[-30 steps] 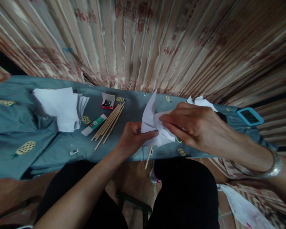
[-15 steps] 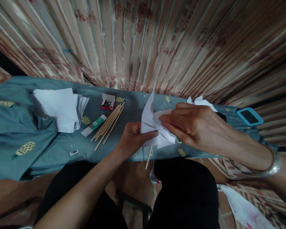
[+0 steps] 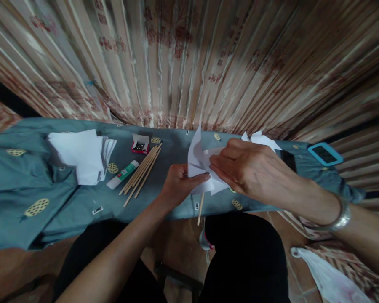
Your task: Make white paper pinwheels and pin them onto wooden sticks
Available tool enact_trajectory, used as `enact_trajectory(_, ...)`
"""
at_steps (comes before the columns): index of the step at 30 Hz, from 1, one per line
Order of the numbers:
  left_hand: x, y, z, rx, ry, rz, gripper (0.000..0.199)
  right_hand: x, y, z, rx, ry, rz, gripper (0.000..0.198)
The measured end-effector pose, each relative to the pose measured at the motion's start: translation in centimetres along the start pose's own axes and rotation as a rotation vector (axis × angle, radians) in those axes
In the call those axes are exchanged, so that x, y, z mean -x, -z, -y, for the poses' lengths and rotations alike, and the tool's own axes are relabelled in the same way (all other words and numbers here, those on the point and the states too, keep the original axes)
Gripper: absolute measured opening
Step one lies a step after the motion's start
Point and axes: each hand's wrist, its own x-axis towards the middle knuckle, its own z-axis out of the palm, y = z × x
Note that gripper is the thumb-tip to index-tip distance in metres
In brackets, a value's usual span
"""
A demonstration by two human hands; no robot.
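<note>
A white paper pinwheel (image 3: 196,156) is held between my two hands over the front of the table. My left hand (image 3: 180,182) grips its left side, thumb laid across the front close to the centre. The fingers of my right hand (image 3: 240,164) are pinched on the right-hand blades and cover part of them. From below the paper a thin wooden stick (image 3: 201,209) sticks out, slanting down toward the table's front edge; its upper end is hidden behind the paper.
On the blue-green tablecloth (image 3: 82,206) lie several wooden sticks (image 3: 142,172), a glue stick (image 3: 123,174), a small red box of metal pins (image 3: 140,144) and a stack of white paper (image 3: 78,155). Folded white paper (image 3: 262,139) and a blue-framed device (image 3: 325,154) are at the right. A curtain (image 3: 164,63) hangs behind.
The view has tilted up slightly, so the table sits lower. My right hand has turned a little and closed in nearer the pinwheel's centre. My left hand keeps its hold.
</note>
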Motion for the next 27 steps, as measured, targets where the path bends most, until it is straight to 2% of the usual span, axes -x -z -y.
enact_trajectory(4,-0.8,-1.3,0.5,0.075,0.021,-0.027,0.018,0.4,0.5,-0.1,0.119,-0.010,-0.031,0.026)
enact_trajectory(7,-1.2,-2.3,1.0,0.170,0.045,-0.068,0.023,1.3,1.4,-0.1,0.186,-0.061,-0.105,0.020)
enact_trajectory(10,-1.7,-3.1,1.4,0.267,0.082,-0.114,0.028,3.9,1.5,0.5,0.129,-0.217,-0.228,0.022)
enact_trajectory(12,-2.0,-3.5,1.5,0.346,0.107,-0.158,0.030,6.4,0.4,1.6,0.034,-0.381,-0.330,0.027)
enact_trajectory(13,-2.2,-3.6,1.5,0.385,0.120,-0.178,0.031,7.8,-0.4,2.4,-0.040,-0.504,-0.382,0.027)
enact_trajectory(15,-2.5,-3.9,1.6,0.450,0.155,-0.199,0.034,10.0,-2.7,4.4,-0.292,-0.772,-0.405,0.029)
enact_trajectory(17,-2.7,-4.4,1.7,0.492,0.190,-0.197,0.039,11.5,-5.0,6.4,-0.717,-1.022,-0.376,0.035)
enact_trajectory(18,-2.8,-4.7,1.8,0.503,0.202,-0.193,0.040,11.8,-6.1,7.4,-0.981,-1.107,-0.353,0.038)
enact_trajectory(20,-2.9,-5.7,2.2,0.509,0.212,-0.178,0.043,12.0,-7.6,8.8,-1.488,-1.151,-0.378,0.044)
enact_trajectory(21,-2.9,-6.3,2.5,0.506,0.213,-0.167,0.043,11.9,-8.1,9.2,-1.673,-1.166,-0.376,0.046)
enact_trajectory(23,-3.0,-7.4,3.0,0.495,0.218,-0.143,0.043,11.7,-8.7,9.3,-1.843,-1.230,-0.447,0.044)
enact_trajectory(27,-3.1,-8.7,3.6,0.440,0.255,-0.111,0.038,12.2,-8.8,7.6,-1.794,-1.321,-0.627,0.039)
